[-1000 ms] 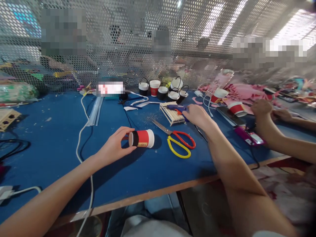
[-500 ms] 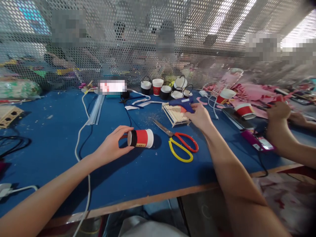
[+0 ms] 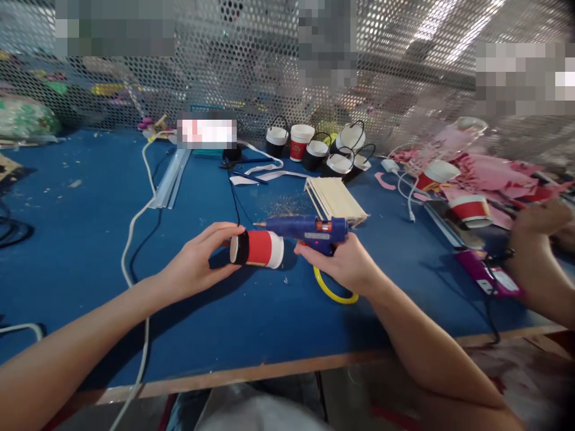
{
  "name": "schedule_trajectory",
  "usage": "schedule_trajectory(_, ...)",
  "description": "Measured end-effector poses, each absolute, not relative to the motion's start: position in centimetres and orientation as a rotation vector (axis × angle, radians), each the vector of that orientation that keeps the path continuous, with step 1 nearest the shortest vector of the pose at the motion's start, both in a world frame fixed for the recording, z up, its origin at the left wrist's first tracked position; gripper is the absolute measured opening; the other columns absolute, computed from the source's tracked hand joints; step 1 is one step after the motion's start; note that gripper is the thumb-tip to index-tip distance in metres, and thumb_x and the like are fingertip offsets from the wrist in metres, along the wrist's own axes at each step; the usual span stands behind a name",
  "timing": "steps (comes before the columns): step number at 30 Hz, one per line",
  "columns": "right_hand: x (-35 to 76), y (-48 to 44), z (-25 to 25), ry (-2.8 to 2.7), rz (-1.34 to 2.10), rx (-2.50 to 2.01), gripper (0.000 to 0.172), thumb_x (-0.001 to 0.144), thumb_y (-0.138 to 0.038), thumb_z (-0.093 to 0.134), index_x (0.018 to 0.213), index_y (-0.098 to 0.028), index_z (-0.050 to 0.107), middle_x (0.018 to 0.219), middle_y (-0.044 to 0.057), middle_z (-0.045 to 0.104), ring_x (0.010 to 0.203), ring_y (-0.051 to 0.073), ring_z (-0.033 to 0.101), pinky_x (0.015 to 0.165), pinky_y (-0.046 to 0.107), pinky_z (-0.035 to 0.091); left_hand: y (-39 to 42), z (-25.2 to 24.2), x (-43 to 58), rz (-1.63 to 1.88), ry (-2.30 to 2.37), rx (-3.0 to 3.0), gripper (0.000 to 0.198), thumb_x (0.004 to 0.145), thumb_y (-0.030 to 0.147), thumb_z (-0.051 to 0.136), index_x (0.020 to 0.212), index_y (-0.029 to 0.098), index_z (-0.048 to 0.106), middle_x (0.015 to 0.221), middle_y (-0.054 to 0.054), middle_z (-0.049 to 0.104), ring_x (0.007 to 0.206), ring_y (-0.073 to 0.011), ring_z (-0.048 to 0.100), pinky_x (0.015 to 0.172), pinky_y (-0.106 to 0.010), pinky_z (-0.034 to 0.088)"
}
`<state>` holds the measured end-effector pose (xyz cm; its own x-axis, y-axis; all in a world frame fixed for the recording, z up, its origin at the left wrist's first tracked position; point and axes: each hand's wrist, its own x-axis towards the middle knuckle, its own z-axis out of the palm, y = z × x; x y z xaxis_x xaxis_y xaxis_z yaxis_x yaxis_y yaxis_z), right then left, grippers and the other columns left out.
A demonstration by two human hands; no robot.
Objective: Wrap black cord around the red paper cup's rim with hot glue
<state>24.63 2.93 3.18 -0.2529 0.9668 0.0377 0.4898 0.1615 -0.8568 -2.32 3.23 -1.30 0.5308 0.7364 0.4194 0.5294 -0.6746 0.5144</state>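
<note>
My left hand (image 3: 200,260) grips a paper cup (image 3: 260,248) by its black-banded end, fingers and thumb on opposite sides. The cup lies sideways, with a red middle and a white end toward the right. In my right hand (image 3: 348,263) is a blue hot glue gun (image 3: 305,230). Its nozzle points left, just above the cup; I cannot tell whether it touches. Under the gun and my right hand are scissors, mostly hidden, with the yellow handle (image 3: 336,295) showing.
Behind the gun stands a rack of wooden sticks (image 3: 339,200). Several cups with black handles (image 3: 317,154) line the mesh (image 3: 251,72). A white cable (image 3: 132,239) crosses the left side. At right, a co-worker's hand (image 3: 543,218) is near a purple box (image 3: 487,273) and pink scraps (image 3: 489,170).
My right hand has lifted the glue gun off the stick rack and brought it left and nearer, over the scissors to the cup. My left hand keeps its hold. The view has shifted slightly.
</note>
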Motion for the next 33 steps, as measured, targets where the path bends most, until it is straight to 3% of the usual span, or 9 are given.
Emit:
schedule_trajectory(10, 24.8, 2.2, 2.3, -1.939, 0.864, -1.441, 0.023, 0.073, -0.040, 0.065, 0.066, -0.019, 0.057, 0.054, -0.003, 0.051, 0.047, 0.010, 0.042, 0.043, 0.024, 0.038, 3.3, -1.3, -2.3, 0.906, 1.020, 2.432, 0.046, 0.085, 0.026, 0.060, 0.128, 0.022, 0.045, 0.127, -0.012, 0.052, 0.114, -0.0238, 0.056, 0.098, -0.039, 0.049)
schedule_trajectory(33, 24.5, 0.9, 3.5, -2.190, 0.622, -1.265, 0.014, 0.079, -0.029, 0.061, 0.072, -0.021, 0.052, 0.063, -0.001, 0.057, 0.053, 0.011, 0.049, 0.049, 0.023, 0.040, 3.2, -1.3, -2.3, 0.917, 1.055, 2.247, 0.048, 0.081, 0.033, 0.064, 0.126, 0.020, 0.049, 0.125, -0.012, 0.053, 0.108, -0.0238, 0.060, 0.091, -0.040, 0.055)
